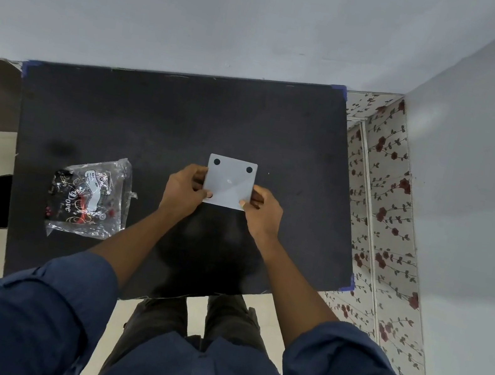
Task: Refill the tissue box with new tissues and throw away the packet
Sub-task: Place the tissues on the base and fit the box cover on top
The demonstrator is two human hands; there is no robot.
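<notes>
Tissue box (230, 181), upturned, rigid and light: your hands, left (184, 191) and right (263, 211), pinch its near corners; packet (88, 200) left, crinkly.

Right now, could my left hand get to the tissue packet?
Probably yes. The packet lies in the open on the table, left of the left hand, with nothing between. But that hand is gripping the box and must let go first.

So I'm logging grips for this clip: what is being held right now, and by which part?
The white tissue box, underside up. The left hand grips its left edge and the right hand its right edge, thumbs on the near corners.
</notes>
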